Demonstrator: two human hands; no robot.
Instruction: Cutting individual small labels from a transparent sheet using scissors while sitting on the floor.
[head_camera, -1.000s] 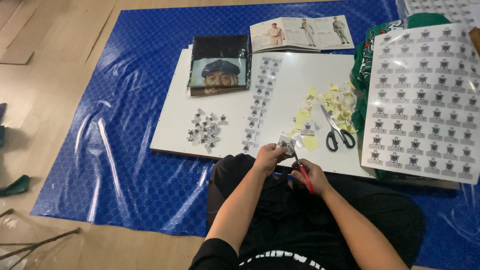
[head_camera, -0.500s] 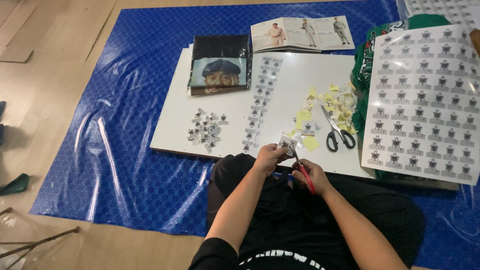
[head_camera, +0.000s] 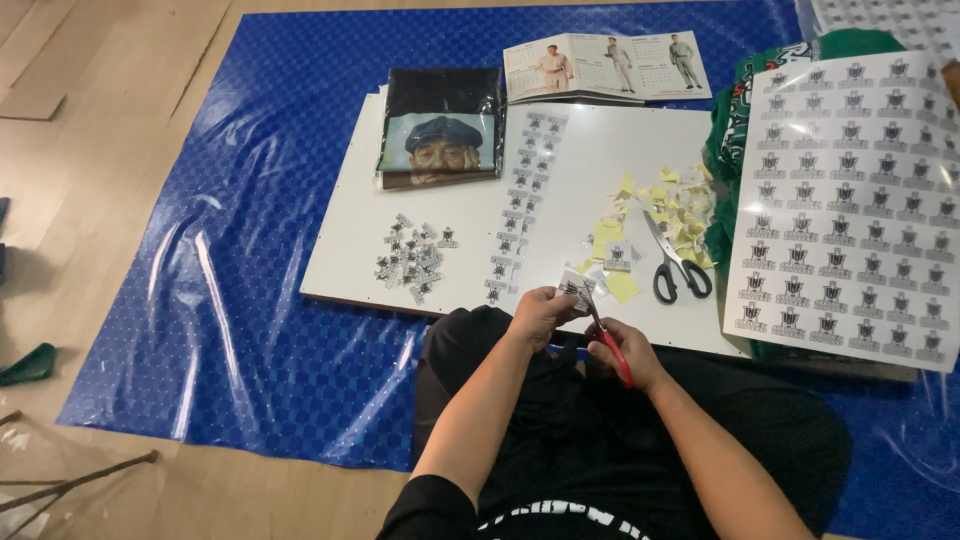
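Both forearms reach forward over the lap. The left hand (head_camera: 540, 315) pinches a small printed sticker piece (head_camera: 577, 292) at the white board's (head_camera: 460, 290) near edge. The right hand (head_camera: 625, 350) grips red-handled scissors (head_camera: 606, 338), blades at the paper. A glossy sticker sheet (head_camera: 850, 210) lies right; black-handled scissors (head_camera: 675, 265) rest beside yellow scraps (head_camera: 660, 200).
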